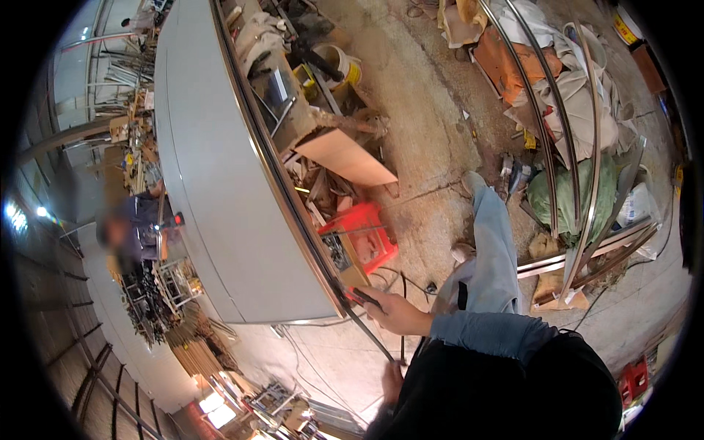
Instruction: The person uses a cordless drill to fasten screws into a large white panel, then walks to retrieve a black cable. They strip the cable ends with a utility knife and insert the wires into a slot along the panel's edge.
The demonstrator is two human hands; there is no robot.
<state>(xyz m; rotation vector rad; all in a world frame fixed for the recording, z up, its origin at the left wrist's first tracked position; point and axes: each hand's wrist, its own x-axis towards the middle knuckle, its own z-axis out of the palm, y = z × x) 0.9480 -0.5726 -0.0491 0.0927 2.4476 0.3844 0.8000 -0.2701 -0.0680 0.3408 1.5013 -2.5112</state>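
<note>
A large grey panel [224,172] lies before me, with a long dark edge strip [275,172] along its side. My right hand [403,315] is closed around a red-and-black hand tool [359,296] at the panel's near corner; its exact kind is unclear. From that corner a thin dark strip [375,339] runs off past the panel's end. Lower in view, my left hand [392,380] is closed at the strip's end, and its fingers are partly hidden.
Beside the panel stand a red plastic crate [370,238], a tan board [348,158] and a yellow-white bucket [341,66]. Long curved strips [568,125] lie over sacks at right. Cables [293,345] trail across the floor. Across the panel another person [143,227] works.
</note>
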